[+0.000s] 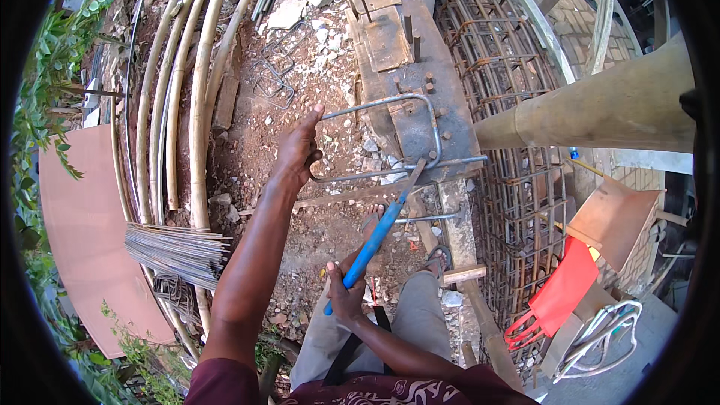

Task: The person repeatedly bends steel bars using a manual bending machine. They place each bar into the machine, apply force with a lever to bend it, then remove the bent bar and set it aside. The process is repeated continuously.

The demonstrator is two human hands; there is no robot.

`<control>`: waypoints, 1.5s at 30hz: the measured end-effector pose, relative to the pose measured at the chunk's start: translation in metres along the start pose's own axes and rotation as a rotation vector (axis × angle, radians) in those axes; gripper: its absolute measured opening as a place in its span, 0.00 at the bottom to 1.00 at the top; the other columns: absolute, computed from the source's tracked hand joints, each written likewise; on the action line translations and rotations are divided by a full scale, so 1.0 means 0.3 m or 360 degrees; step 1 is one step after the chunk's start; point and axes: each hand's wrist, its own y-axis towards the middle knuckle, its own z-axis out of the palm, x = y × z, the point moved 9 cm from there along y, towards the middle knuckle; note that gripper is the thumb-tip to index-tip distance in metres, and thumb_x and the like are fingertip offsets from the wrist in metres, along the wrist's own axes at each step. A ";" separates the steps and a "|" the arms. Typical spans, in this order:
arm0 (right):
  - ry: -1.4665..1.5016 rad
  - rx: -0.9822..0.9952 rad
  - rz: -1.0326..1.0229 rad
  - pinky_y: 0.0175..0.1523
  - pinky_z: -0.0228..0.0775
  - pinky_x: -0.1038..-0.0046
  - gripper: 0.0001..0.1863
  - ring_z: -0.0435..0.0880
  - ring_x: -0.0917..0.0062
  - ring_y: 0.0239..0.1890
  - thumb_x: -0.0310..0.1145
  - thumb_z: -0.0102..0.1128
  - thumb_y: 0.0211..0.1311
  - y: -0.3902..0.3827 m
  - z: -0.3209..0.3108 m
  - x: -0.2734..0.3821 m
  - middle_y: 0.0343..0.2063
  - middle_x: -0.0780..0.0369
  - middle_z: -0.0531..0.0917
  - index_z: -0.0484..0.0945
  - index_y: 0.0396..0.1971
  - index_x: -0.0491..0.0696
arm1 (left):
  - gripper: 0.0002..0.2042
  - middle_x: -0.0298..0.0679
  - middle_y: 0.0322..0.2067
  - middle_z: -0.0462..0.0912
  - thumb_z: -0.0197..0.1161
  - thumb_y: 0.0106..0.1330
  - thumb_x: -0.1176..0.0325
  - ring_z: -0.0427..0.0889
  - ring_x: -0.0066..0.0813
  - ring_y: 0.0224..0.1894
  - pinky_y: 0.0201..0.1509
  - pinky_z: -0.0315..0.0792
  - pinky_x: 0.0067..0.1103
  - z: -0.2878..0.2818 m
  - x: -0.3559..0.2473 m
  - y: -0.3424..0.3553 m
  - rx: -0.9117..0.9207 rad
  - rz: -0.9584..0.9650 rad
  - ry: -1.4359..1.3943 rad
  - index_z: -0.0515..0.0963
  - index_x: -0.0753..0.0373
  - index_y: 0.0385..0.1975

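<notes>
My left hand grips the near-left end of a bent steel bar, shaped like an open rectangle. The bar lies across a bending bench, a dark metal plate on timber with upright pins. My right hand is wrapped round the lower end of a long blue-handled rebar bending wrench. The wrench's metal head meets the bar close to its right-hand corner, beside the pins. Below it, another short steel rod sticks out over the timber.
Long rusty rebar cages lie right of the bench, under a thick bamboo post. On the left are bamboo poles, a bundle of cut rods and a pink panel. A red bag is at lower right. Rubble covers the ground.
</notes>
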 end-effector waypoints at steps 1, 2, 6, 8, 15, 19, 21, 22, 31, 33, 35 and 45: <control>-0.0104 0.0025 0.0058 0.23 0.56 0.72 0.28 0.64 0.89 0.17 0.39 0.72 0.74 -0.022 -0.068 0.041 0.12 0.73 0.65 0.66 0.15 0.50 | 0.22 0.24 0.21 0.65 0.78 0.68 0.46 0.60 0.15 0.19 0.24 0.59 0.22 -0.008 -0.025 -0.040 -0.0049 0.0019 0.0077 0.76 0.55 0.29; -0.0284 0.0036 0.0033 0.23 0.58 0.72 0.27 0.66 0.88 0.17 0.39 0.73 0.72 -0.065 -0.145 0.106 0.12 0.72 0.68 0.68 0.15 0.49 | 0.20 0.26 0.24 0.67 0.77 0.68 0.48 0.63 0.17 0.24 0.33 0.62 0.23 -0.031 -0.043 -0.092 -0.0222 0.0008 0.0199 0.79 0.59 0.34; -0.0977 -0.0060 -0.0369 0.23 0.65 0.68 0.23 0.72 0.81 0.15 0.39 0.75 0.68 -0.236 -0.423 0.433 0.11 0.64 0.74 0.75 0.17 0.46 | 0.14 0.29 0.29 0.68 0.74 0.68 0.64 0.62 0.20 0.31 0.38 0.59 0.22 -0.090 -0.124 -0.400 -0.0420 0.0244 -0.0332 0.74 0.57 0.26; -0.1264 -0.0095 -0.0572 0.23 0.66 0.66 0.22 0.74 0.77 0.14 0.37 0.75 0.67 -0.312 -0.514 0.563 0.11 0.60 0.72 0.76 0.17 0.45 | 0.16 0.31 0.32 0.68 0.71 0.67 0.72 0.62 0.22 0.34 0.40 0.58 0.23 -0.100 -0.174 -0.566 -0.0496 0.0519 -0.0545 0.70 0.57 0.21; -0.1458 -0.0433 -0.0489 0.23 0.63 0.69 0.21 0.67 0.82 0.16 0.36 0.75 0.67 -0.453 -0.657 0.681 0.12 0.64 0.69 0.75 0.18 0.45 | 0.16 0.35 0.30 0.63 0.63 0.49 0.82 0.64 0.25 0.34 0.60 0.75 0.32 0.210 -0.760 -0.716 0.0231 0.2097 -0.0055 0.59 0.62 0.16; -0.1209 -0.0499 -0.0349 0.25 0.61 0.73 0.20 0.66 0.87 0.20 0.35 0.75 0.69 -0.497 -0.584 0.653 0.14 0.69 0.70 0.76 0.20 0.45 | 0.13 0.33 0.30 0.63 0.58 0.51 0.83 0.67 0.25 0.34 0.77 0.71 0.47 0.328 -0.906 -0.608 0.0809 0.2181 -0.0018 0.60 0.63 0.16; -0.1135 -0.0565 -0.0217 0.27 0.60 0.75 0.19 0.66 0.89 0.22 0.34 0.74 0.70 -0.509 -0.549 0.624 0.16 0.71 0.72 0.77 0.21 0.44 | 0.10 0.33 0.31 0.65 0.59 0.52 0.82 0.70 0.26 0.36 0.77 0.71 0.49 0.357 -0.892 -0.540 0.0995 0.2096 -0.0036 0.64 0.64 0.17; -0.1125 -0.0587 -0.0194 0.28 0.60 0.76 0.18 0.66 0.89 0.24 0.34 0.73 0.71 -0.512 -0.530 0.614 0.18 0.72 0.73 0.78 0.22 0.44 | 0.08 0.34 0.31 0.66 0.62 0.53 0.81 0.73 0.27 0.37 0.75 0.73 0.48 0.366 -0.877 -0.498 0.1039 0.2046 -0.0047 0.69 0.65 0.19; -0.1016 -0.0692 0.0007 0.29 0.59 0.75 0.19 0.65 0.88 0.24 0.37 0.74 0.71 -0.485 -0.480 0.576 0.18 0.72 0.71 0.79 0.22 0.44 | 0.11 0.42 0.42 0.75 0.74 0.54 0.78 0.80 0.39 0.49 0.56 0.78 0.35 0.331 -0.747 -0.110 0.0441 0.2274 0.0667 0.75 0.69 0.21; -0.1126 -0.0691 0.0115 0.29 0.60 0.75 0.18 0.66 0.88 0.24 0.37 0.74 0.71 -0.481 -0.480 0.598 0.18 0.72 0.72 0.80 0.23 0.44 | 0.21 0.38 0.40 0.77 0.83 0.59 0.64 0.81 0.32 0.44 0.51 0.78 0.29 0.323 -0.640 0.055 0.0379 0.1589 0.0662 0.74 0.68 0.24; -0.1130 -0.0641 0.0043 0.29 0.61 0.76 0.17 0.66 0.88 0.24 0.38 0.74 0.71 -0.472 -0.461 0.651 0.18 0.71 0.73 0.82 0.25 0.44 | 0.24 0.36 0.38 0.78 0.83 0.62 0.56 0.81 0.28 0.39 0.44 0.79 0.27 0.299 -0.503 0.164 0.0275 0.0977 0.0341 0.74 0.67 0.26; -0.1683 -0.0686 -0.0291 0.28 0.61 0.68 0.21 0.66 0.81 0.22 0.44 0.72 0.73 -0.343 -0.499 0.960 0.17 0.67 0.70 0.78 0.26 0.44 | 0.26 0.45 0.38 0.85 0.82 0.60 0.49 0.79 0.33 0.35 0.41 0.73 0.35 0.395 -0.316 0.181 -0.0102 0.0185 -0.0307 0.86 0.69 0.41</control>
